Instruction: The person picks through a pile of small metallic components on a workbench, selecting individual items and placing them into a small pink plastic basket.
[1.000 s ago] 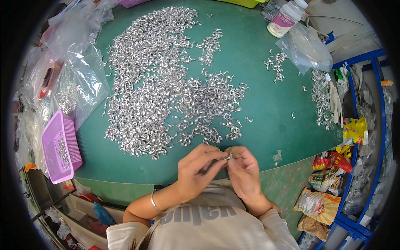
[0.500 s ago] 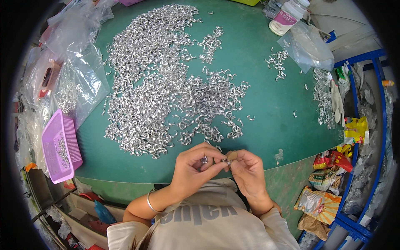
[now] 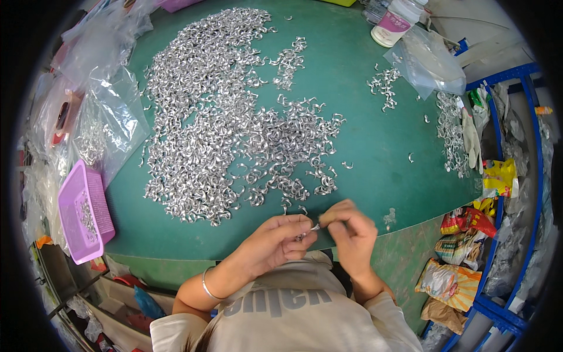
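Silvery metal piece (image 3: 315, 227) pinched between left hand (image 3: 280, 242) and right hand (image 3: 350, 230) — fingertips meeting.

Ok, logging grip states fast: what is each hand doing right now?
Left hand: closed, pinching a small silver metal piece at its fingertips.
Right hand: closed, fingers pinched at the same piece; whether it grips it cannot be told.

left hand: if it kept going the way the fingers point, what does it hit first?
The left hand points right, toward the right hand. The fingertips of both pinch a small silver metal piece between them, so it would meet that piece and then the right hand's fingers almost at once. Depth looks matched, though one view cannot confirm it.
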`<state>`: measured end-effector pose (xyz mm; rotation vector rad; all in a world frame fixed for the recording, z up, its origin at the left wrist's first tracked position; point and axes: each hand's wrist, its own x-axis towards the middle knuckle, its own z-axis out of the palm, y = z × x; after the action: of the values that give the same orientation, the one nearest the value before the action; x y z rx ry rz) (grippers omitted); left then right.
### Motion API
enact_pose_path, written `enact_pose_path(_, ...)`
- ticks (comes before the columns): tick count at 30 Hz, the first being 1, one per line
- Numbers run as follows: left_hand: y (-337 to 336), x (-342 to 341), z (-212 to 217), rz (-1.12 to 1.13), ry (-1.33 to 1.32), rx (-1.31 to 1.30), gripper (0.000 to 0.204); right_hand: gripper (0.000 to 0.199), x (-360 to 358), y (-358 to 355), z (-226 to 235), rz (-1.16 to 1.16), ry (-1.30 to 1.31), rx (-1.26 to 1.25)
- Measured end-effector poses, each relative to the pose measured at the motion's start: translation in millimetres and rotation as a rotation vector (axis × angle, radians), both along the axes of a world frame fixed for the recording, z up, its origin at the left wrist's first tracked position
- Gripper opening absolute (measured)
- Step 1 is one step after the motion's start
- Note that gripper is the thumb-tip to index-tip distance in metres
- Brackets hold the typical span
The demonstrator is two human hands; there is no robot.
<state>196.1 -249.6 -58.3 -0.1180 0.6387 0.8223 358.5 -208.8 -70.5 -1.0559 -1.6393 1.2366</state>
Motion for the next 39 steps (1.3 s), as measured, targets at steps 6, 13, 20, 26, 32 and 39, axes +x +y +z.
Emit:
enact_pose_path(6,1,5,-2,0.092,0.001,0.044,0.011,0.020,10,52,-12,-0.241,-0.620,0.468)
enact_pose_path(13,-5,8,-17,0.208,0.211,0.334,0.007,0.015,17,58,-25,-0.090,-0.432,0.227)
enact_pose_path(20,0,18,-10,0.165,0.488,0.353,0.017,0.013,5,9,-13,0.198,0.813,-0.735)
enact_pose_path(26,0,22,0,0.230,0.605,0.376,0.011,0.014,-2,-2,-12,0.175,0.664,-0.600)
enact_pose_path(32,-4,19,2,0.322,0.933,0.625,0.013,0.015,0,0,6,0.125,0.424,-0.240)
enact_pose_path(39,-5,17,13,0.291,1.331,0.946,0.018,0.016,-5,-5,9,0.099,0.527,-0.402)
